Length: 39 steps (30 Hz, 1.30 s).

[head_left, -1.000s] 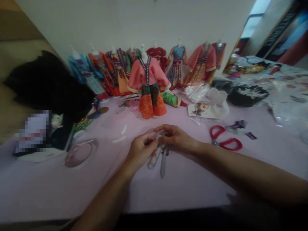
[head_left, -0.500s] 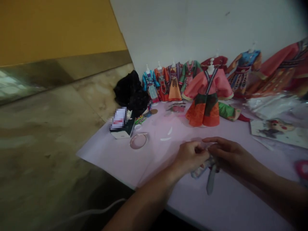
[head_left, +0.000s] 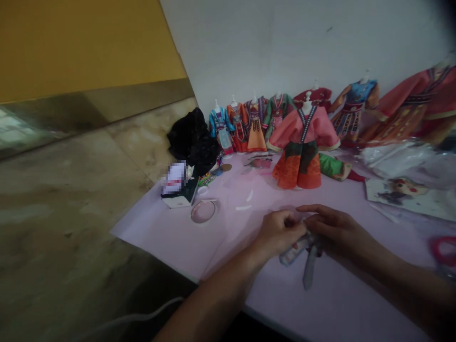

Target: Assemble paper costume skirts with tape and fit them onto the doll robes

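Observation:
My left hand (head_left: 280,232) and my right hand (head_left: 337,228) meet over the front of the table. Both are closed, fingertips together, on a small pale piece of cloth (head_left: 292,252) with faint bluish edging. A flat grey strip with a pointed end (head_left: 309,273) hangs down from below my right fingers. Where the strip joins the cloth is hidden by my fingers. Beyond my hands stands a small dress form in a pink top and an orange and green skirt (head_left: 302,152).
Several small dressed forms (head_left: 256,126) line the wall. Clear plastic bags (head_left: 399,156), a picture card (head_left: 409,192) and pink-handled scissors (head_left: 443,249) lie to the right. A ring-shaped roll (head_left: 203,212), a small box (head_left: 178,200) and a black bag (head_left: 194,137) sit left, near the table's edge.
The view has shifted slightly, bringing more of the pink handles in at the right. Both hands stay together on the cloth, with only slight finger movement.

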Motion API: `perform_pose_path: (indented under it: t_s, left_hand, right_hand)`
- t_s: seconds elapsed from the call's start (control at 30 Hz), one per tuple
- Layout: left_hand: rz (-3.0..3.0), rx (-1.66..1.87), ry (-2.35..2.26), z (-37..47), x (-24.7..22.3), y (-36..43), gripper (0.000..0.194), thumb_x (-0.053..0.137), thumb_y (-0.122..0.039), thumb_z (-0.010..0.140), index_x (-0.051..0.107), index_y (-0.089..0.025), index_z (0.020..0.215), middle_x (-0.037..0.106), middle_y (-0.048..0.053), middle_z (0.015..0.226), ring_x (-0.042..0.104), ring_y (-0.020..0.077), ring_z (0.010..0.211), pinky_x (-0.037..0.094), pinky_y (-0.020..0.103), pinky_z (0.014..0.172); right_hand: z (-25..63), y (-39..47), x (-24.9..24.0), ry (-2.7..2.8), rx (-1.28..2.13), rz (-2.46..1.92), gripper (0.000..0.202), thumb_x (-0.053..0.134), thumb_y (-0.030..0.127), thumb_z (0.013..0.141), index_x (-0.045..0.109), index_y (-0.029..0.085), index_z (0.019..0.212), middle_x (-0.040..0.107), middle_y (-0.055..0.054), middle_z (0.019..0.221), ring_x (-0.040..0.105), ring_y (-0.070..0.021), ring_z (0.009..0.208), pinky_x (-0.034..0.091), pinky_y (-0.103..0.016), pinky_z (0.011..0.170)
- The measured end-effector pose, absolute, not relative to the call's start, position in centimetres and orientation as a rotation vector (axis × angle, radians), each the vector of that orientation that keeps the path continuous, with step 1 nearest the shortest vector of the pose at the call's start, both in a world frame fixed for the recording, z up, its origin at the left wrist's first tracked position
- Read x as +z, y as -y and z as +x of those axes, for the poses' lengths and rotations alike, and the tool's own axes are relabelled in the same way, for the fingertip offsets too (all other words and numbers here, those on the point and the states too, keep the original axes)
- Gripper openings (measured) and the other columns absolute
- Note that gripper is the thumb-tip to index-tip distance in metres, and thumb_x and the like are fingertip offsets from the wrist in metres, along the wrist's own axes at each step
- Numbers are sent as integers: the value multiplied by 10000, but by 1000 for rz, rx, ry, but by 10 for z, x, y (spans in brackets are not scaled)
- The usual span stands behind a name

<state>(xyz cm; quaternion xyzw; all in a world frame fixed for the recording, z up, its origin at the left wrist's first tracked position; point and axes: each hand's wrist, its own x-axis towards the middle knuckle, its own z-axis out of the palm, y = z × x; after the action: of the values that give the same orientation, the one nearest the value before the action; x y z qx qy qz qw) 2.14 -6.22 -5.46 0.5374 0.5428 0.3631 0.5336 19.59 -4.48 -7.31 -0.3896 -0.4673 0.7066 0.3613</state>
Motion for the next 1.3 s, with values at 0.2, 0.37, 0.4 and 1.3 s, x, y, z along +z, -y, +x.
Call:
perform_pose_path:
  t_s: [0.2, 0.37, 0.4, 1.3]
  left_hand:
    - [1276, 869, -1271, 21, -51, 63, 105, 646, -149, 713, 554, -185, 678, 559, -51, 571, 542, 90, 439, 400, 194, 420]
    - [1283, 872, -1273, 21, -56, 62, 98, 655, -175, 717, 559, -184, 701, 566, -50, 579, 542, 86, 440, 412, 194, 426]
    - [1298, 878, -1273, 21, -57, 62, 99, 663, -175, 706, 564, -182, 704, 565, -50, 583, 544, 84, 451, 416, 191, 435]
    - [1343, 858, -1230, 20, -47, 52, 116, 614, -295, 688, 572, -187, 679, 582, -52, 545, 528, 83, 431, 384, 190, 427]
  right_hand:
    - [193, 47, -70, 1156, 1819, -998, 565, 834, 446, 749, 641, 198, 1218, 692, -35, 764, 588, -147, 482, 506, -298, 428]
    - [192, 49, -63, 1149, 1826, -1019, 543, 829, 449, 755, 644, 196, 1199, 699, -41, 762, 572, -139, 469, 498, -295, 423]
    - [192, 50, -62, 1148, 1825, -1024, 533, 833, 451, 752, 648, 196, 1181, 694, -36, 752, 566, -136, 465, 498, -294, 424]
    - [196, 36, -59, 1263, 1756, -894, 323, 760, 265, 775, 664, 148, 1060, 648, 20, 687, 550, -93, 505, 443, -225, 454]
